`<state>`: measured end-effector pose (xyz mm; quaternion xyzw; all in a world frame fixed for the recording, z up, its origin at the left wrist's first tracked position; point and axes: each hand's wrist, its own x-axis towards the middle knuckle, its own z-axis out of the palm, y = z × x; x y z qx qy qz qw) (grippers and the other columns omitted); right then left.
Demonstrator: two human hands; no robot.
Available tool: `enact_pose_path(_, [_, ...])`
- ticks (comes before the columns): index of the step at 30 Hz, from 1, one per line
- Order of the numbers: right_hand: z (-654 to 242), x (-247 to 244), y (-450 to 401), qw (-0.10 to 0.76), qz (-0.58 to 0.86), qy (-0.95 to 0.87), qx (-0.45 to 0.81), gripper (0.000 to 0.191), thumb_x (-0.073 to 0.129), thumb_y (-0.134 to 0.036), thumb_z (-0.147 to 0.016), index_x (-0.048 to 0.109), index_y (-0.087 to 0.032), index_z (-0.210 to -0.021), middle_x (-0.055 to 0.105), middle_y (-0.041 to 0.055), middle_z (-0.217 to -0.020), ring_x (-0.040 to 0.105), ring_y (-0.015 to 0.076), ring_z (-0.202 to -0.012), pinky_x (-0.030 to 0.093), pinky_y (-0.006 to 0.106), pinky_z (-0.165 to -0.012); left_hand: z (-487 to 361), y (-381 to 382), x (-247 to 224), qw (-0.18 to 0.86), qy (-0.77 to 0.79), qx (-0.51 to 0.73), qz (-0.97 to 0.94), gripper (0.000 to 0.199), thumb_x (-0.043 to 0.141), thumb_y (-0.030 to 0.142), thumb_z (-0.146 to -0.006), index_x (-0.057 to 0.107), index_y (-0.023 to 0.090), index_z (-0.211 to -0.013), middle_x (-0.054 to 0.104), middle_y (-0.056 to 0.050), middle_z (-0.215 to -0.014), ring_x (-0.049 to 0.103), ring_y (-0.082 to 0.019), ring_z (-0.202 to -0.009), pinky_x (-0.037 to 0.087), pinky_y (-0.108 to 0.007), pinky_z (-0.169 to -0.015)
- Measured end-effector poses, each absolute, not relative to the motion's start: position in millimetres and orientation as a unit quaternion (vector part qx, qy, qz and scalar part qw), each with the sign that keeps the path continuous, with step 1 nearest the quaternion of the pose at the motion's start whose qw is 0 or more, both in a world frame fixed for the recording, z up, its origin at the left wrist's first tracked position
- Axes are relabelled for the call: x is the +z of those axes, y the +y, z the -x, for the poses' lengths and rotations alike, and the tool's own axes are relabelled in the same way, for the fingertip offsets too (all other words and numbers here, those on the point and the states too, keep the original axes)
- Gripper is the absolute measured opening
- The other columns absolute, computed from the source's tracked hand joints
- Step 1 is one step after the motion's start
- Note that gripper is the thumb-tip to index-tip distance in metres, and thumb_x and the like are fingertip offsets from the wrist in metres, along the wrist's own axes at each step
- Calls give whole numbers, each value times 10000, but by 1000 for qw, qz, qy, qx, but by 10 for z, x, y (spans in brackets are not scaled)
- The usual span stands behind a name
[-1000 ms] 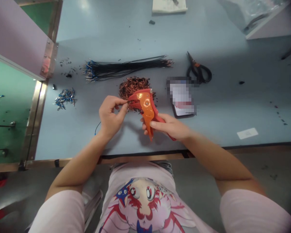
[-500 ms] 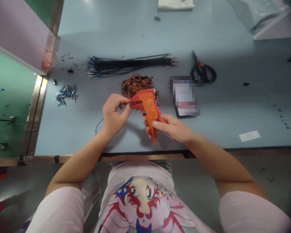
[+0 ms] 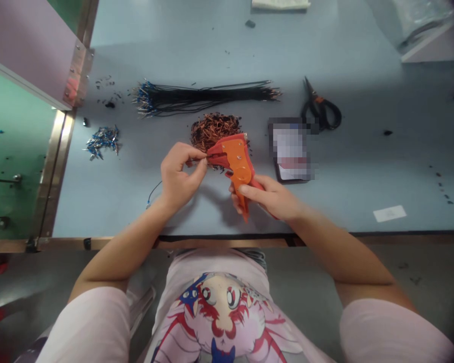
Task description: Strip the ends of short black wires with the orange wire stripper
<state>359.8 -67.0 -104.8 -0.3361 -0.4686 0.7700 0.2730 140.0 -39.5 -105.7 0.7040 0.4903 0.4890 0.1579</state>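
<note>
My right hand [image 3: 267, 196] is wrapped round the handles of an orange and red wire stripper [image 3: 237, 156]. Its jaws point left, towards my left hand [image 3: 183, 174]. Thumb and fingers of that hand pinch a thin black wire [image 3: 155, 189] right at the jaws. The wire's other end, with a blue terminal, hangs out below the left wrist. Whether the wire tip sits inside the jaws is too small to tell. Behind the stripper lies a heap of copper-coloured and black wire scraps [image 3: 215, 126], partly covered by the tool.
A bundle of black wires with blue ends [image 3: 212, 95] lies farther back on the table. Left of it is a small pile of blue terminals [image 3: 103, 142]. Black-handled scissors [image 3: 320, 108] and a blurred phone-like object [image 3: 291, 151] lie to the right, near a white label [image 3: 389, 213].
The whole view has shifted slightly. Both hands keep their grips, and the stripper stands a little farther right relative to the left hand.
</note>
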Motion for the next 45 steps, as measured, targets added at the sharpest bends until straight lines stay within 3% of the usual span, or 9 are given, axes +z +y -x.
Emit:
enact_pose_path(10, [-3591, -983, -705, 264, 335, -487, 762, 362, 635, -516, -919, 557, -168, -853, 587, -12, -626, 576, 114, -504, 501, 228, -441, -1413, -437, -1005, 161, 483, 490, -708, 105, 592, 137, -824, 658, 205, -778, 621, 17, -683, 510, -100, -591, 413, -255, -577])
enact_pose_path(20, [-3540, -950, -748, 283, 330, -419, 797, 456, 660, -548, -887, 423, -212, -689, 359, -104, -490, 329, 50, -354, 362, 194, -326, -1431, -495, -998, 132, 517, 463, -708, 104, 590, 215, -834, 674, 211, -773, 611, 20, -635, 464, -97, -534, 395, -254, -548])
enact_pose_path(22, [-3553, -947, -727, 281, 329, -434, 790, 426, 676, -543, -876, 475, -197, -729, 434, -76, -530, 414, 69, -393, 404, 215, -373, -1437, -488, -1017, 145, 511, 475, -702, 97, 588, 212, -837, 671, 206, -785, 644, 12, -683, 484, -93, -549, 405, -245, -546])
enact_pose_path(25, [-3613, -921, -700, 276, 331, -447, 784, 444, 725, -566, -826, 585, -158, -929, 604, 20, -763, 609, 133, -610, 513, 269, -547, -1434, -475, -1019, 163, 494, 500, -692, 76, 599, 202, -844, 675, 204, -832, 680, 3, -749, 518, -91, -572, 420, -233, -542])
enact_pose_path(28, [-3692, -868, -697, 273, 328, -468, 774, 569, 714, -622, -810, 597, -159, -1118, 641, 77, -952, 636, 174, -787, 530, 301, -681, -1398, -456, -980, 139, 485, 510, -697, 70, 619, 193, -858, 684, 220, -862, 677, 7, -751, 521, -92, -573, 427, -243, -555])
enact_pose_path(34, [-3717, -792, -713, 288, 418, -608, 611, 433, 588, -579, -928, 635, -208, -1145, 657, 78, -1054, 608, 202, -936, 488, 343, -869, -1314, -412, -915, 34, 476, 482, -735, 108, 599, 217, -865, 680, 239, -797, 566, 18, -584, 503, -124, -544, 422, -292, -587])
enact_pose_path(40, [-3725, -842, -651, 342, 468, -583, 570, 455, 441, -612, -978, 608, -207, -1097, 672, 70, -977, 615, 188, -800, 500, 331, -726, -1294, -388, -890, 28, 467, 466, -750, 125, 581, 230, -844, 644, 237, -736, 545, 20, -553, 498, -131, -536, 409, -296, -567])
enact_pose_path(45, [-3684, -915, -668, 235, 494, -792, 272, 406, 563, -511, -941, 598, -163, -1149, 689, 128, -1035, 613, 265, -904, 476, 415, -792, -1204, -341, -828, 33, 507, 552, -662, 100, 592, 191, -874, 628, 225, -787, 611, -1, -695, 514, -119, -584, 404, -273, -538])
